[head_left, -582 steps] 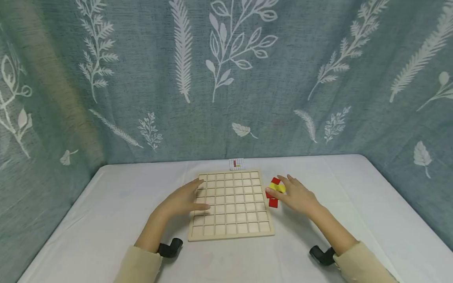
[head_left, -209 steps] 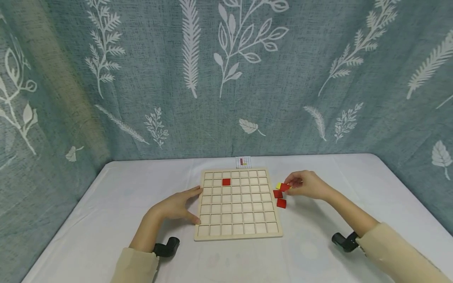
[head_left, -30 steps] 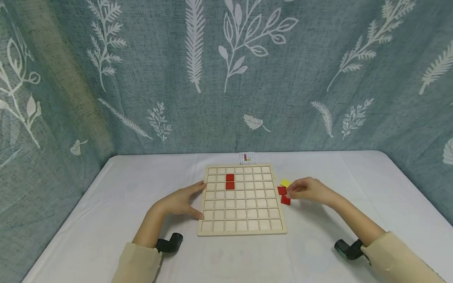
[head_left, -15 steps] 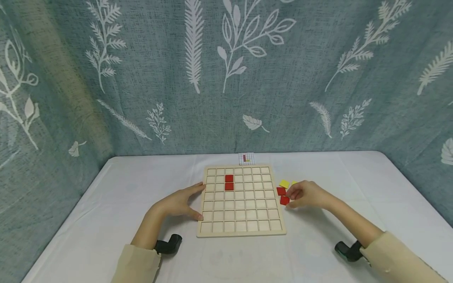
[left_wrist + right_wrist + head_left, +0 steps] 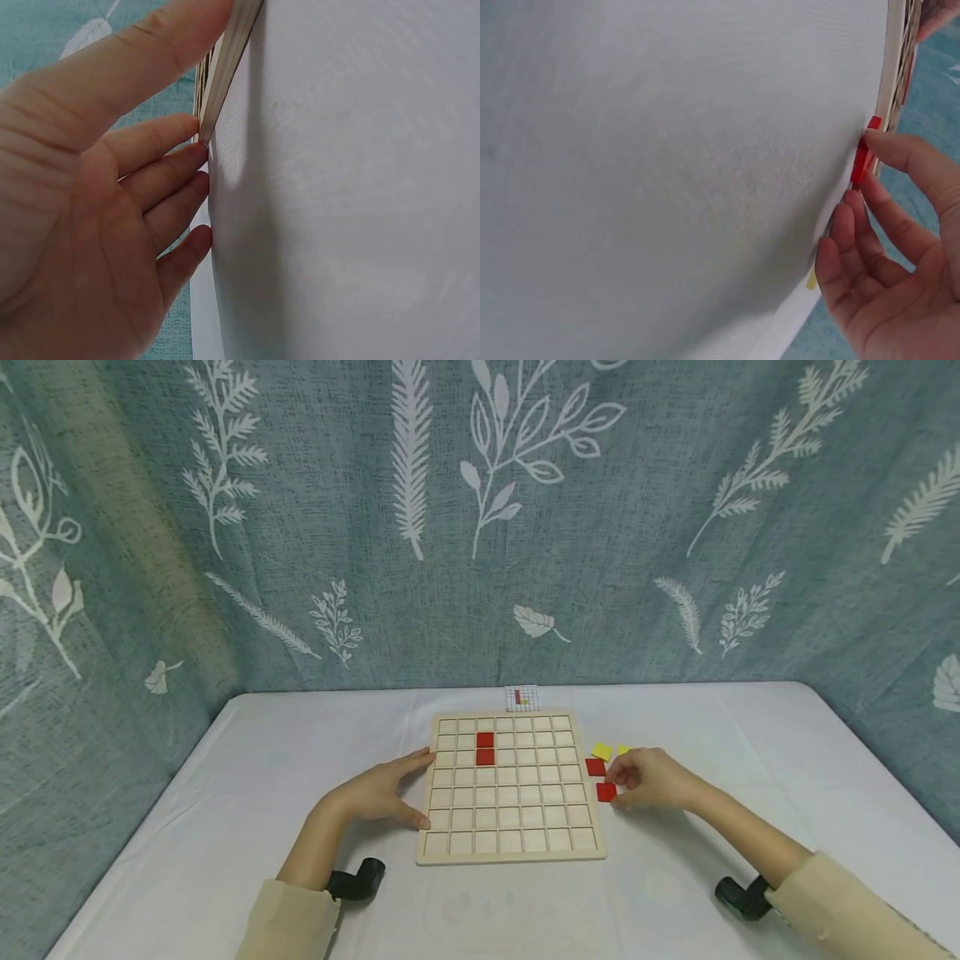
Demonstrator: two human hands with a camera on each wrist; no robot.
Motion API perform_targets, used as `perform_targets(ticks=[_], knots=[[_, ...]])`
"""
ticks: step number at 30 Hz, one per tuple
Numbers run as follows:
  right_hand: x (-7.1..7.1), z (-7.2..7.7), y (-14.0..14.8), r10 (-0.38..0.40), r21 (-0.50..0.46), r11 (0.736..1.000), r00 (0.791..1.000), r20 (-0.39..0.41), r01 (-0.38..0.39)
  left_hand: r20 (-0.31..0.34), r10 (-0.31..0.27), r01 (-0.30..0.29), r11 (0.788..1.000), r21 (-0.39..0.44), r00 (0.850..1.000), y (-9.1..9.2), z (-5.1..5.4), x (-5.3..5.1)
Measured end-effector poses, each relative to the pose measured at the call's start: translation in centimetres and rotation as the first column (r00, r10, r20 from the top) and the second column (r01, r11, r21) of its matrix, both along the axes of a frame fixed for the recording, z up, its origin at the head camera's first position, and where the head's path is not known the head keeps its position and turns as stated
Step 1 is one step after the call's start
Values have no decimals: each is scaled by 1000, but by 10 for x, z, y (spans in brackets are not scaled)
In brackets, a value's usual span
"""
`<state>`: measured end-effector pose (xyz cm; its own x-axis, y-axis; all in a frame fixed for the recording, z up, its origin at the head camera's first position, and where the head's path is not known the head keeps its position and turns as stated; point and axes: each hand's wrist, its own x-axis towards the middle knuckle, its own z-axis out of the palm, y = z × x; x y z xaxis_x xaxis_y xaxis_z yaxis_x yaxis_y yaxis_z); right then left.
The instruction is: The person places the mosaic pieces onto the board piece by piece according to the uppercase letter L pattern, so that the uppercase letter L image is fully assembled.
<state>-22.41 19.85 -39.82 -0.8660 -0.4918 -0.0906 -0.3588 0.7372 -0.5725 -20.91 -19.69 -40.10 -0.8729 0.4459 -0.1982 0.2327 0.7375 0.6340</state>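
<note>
The light wooden grid board (image 5: 509, 858) lies on the white table, with two red tiles (image 5: 485, 757) one below the other in its cells. Against its left edge rests my left hand (image 5: 371, 789), fingers extended and thumb spread; the left wrist view shows the fingertips at the board's side (image 5: 225, 75). Right of the board, my right hand (image 5: 656, 781) pinches a red tile (image 5: 606, 792) between thumb and index finger, also visible in the right wrist view as the red tile (image 5: 861, 157). Just behind it lie another red tile (image 5: 595, 767) and a yellow tile (image 5: 602, 751).
A second yellow tile (image 5: 623, 749) is partly hidden behind my right hand. Beyond the board's back edge lies a small printed grid card (image 5: 522, 697) with red and yellow marks. A patterned green curtain (image 5: 450, 527) hangs behind the table.
Over the earlier frames two red tiles came onto the board. Since half a second ago, the nearest loose red tile has shifted slightly toward me, between my right fingers. My left hand stays at the board.
</note>
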Motion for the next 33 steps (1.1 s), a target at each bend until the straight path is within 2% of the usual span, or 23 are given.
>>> perform_targets(ticks=[7,20,25,30,33], knots=[[2,-3,1,-11,-12,1000,1000,-17,11,6,7,-7,1000,8,1000,1,0,1],[1,-2,6,38,-55,998,996,-79,-42,19,9,-9,1000,19,1000,2,1,1],[0,1,8,9,-131,991,1000,-30,-13,18,1,-1,1000,25,1000,2,1,1],[0,6,10,-23,-238,971,998,62,37,12,3,-3,1000,20,1000,1,2,1],[0,6,11,-44,-276,959,996,83,66,16,7,-7,1000,22,1000,1,2,1]])
